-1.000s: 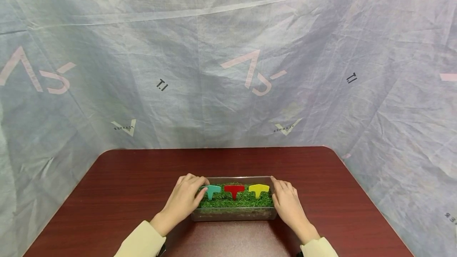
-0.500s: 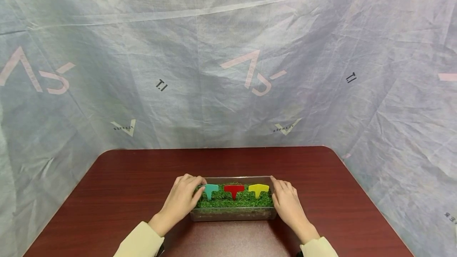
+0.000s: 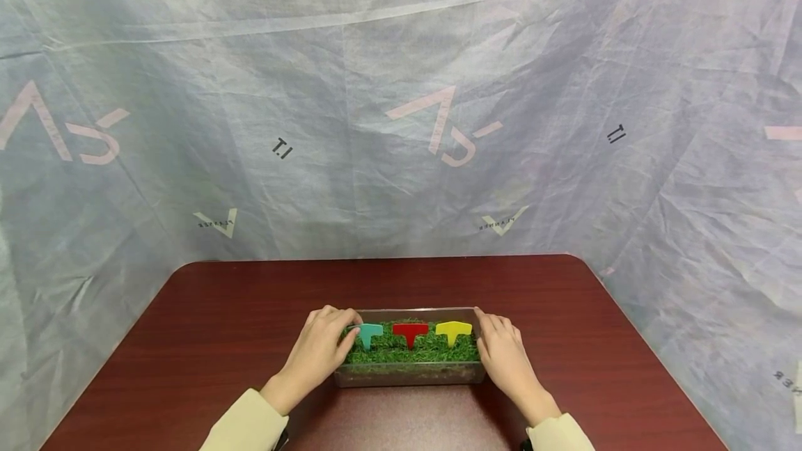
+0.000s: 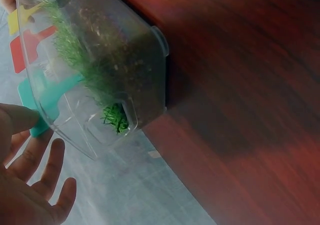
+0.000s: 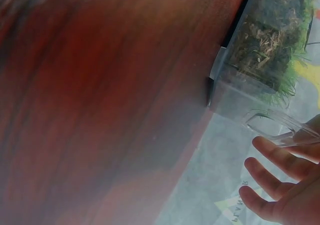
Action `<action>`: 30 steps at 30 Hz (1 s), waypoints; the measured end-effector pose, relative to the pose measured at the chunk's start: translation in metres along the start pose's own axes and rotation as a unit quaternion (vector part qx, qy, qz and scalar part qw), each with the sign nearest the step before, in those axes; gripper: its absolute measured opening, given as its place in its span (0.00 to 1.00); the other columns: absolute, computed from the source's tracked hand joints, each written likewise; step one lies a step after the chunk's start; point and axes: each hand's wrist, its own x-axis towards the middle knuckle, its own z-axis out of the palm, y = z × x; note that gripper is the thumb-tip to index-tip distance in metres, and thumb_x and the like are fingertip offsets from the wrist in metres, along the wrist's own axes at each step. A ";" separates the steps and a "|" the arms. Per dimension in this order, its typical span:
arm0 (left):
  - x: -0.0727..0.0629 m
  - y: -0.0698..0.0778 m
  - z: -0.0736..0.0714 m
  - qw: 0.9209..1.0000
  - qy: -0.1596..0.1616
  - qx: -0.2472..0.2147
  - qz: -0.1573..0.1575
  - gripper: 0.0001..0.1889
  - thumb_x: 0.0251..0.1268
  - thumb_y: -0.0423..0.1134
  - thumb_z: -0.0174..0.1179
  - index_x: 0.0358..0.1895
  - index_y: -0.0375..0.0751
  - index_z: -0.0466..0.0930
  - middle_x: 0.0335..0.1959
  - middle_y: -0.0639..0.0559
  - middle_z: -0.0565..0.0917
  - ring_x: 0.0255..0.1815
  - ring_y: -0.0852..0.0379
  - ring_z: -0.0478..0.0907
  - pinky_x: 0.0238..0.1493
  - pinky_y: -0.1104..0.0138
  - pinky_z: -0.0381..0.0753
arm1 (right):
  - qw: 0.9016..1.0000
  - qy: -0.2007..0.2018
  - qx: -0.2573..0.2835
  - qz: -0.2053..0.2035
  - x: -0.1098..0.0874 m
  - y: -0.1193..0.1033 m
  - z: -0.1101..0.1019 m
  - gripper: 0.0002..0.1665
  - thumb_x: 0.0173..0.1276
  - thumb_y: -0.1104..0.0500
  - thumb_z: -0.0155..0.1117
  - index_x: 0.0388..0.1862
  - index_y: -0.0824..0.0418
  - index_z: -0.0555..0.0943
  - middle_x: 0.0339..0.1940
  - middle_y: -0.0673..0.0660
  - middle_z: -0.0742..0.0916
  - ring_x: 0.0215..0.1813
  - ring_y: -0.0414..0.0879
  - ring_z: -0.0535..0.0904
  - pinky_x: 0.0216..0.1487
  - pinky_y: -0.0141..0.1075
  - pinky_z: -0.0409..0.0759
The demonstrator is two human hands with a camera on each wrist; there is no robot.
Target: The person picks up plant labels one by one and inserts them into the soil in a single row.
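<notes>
A clear plastic box [image 3: 410,375] of soil and green grass [image 3: 432,350] sits on the table. Three T-shaped plant labels stand in a row in the grass: a teal plant label [image 3: 372,331], a red plant label [image 3: 410,331] and a yellow plant label [image 3: 454,330]. At the box's left end, my left hand [image 3: 316,345] pinches the outer end of the teal label between thumb and index finger; its other fingers [image 4: 52,167] spread loosely. My right hand [image 3: 506,355] holds the box's right end by the rim, close to its handle [image 5: 272,126].
Dark red wooden table [image 3: 250,312] surrounds the box on all sides. Behind it and at both sides hangs a pale grey printed cloth [image 3: 351,179], meeting the table's back edge.
My left hand has shifted slightly left, and the teal label's head has moved slightly left with it. My right hand, the box and the other labels stay in place.
</notes>
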 end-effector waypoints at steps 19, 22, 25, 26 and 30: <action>0.001 -0.001 0.001 1.000 -0.002 0.017 0.017 0.06 0.58 0.39 0.62 0.38 0.53 0.77 0.32 0.62 0.83 0.37 0.60 0.72 0.48 0.55 0.70 | 1.000 0.003 0.001 -0.002 0.000 -0.001 -0.001 0.26 0.64 0.65 0.55 0.62 0.65 0.68 0.51 0.62 0.80 0.56 0.59 0.71 0.54 0.55 0.67; 0.002 -0.001 0.001 1.000 0.000 0.021 0.017 0.06 0.58 0.39 0.62 0.37 0.54 0.77 0.32 0.62 0.83 0.37 0.60 0.72 0.48 0.55 0.70 | 1.000 0.004 0.001 -0.002 0.000 -0.001 -0.001 0.27 0.63 0.65 0.55 0.62 0.65 0.68 0.51 0.62 0.80 0.56 0.59 0.71 0.54 0.55 0.67; 0.002 -0.001 0.001 1.000 0.000 0.020 0.014 0.06 0.58 0.39 0.62 0.37 0.53 0.77 0.32 0.62 0.83 0.36 0.60 0.72 0.47 0.55 0.70 | 1.000 0.005 0.001 -0.001 0.000 -0.001 0.000 0.27 0.63 0.65 0.55 0.62 0.64 0.69 0.51 0.61 0.80 0.56 0.58 0.71 0.54 0.55 0.67; 0.001 -0.002 0.001 1.000 0.000 0.019 0.011 0.05 0.58 0.39 0.62 0.37 0.54 0.77 0.31 0.63 0.83 0.36 0.60 0.72 0.48 0.55 0.70 | 1.000 0.005 0.001 -0.001 0.000 -0.001 0.000 0.27 0.63 0.65 0.55 0.62 0.64 0.68 0.51 0.61 0.80 0.56 0.58 0.71 0.54 0.55 0.67; 0.000 -0.003 0.001 1.000 0.001 0.014 -0.002 0.05 0.58 0.38 0.62 0.36 0.53 0.77 0.31 0.62 0.83 0.36 0.60 0.72 0.48 0.54 0.70 | 1.000 0.007 0.002 0.000 0.000 -0.001 0.000 0.27 0.63 0.65 0.56 0.62 0.64 0.68 0.51 0.61 0.80 0.56 0.58 0.71 0.54 0.54 0.66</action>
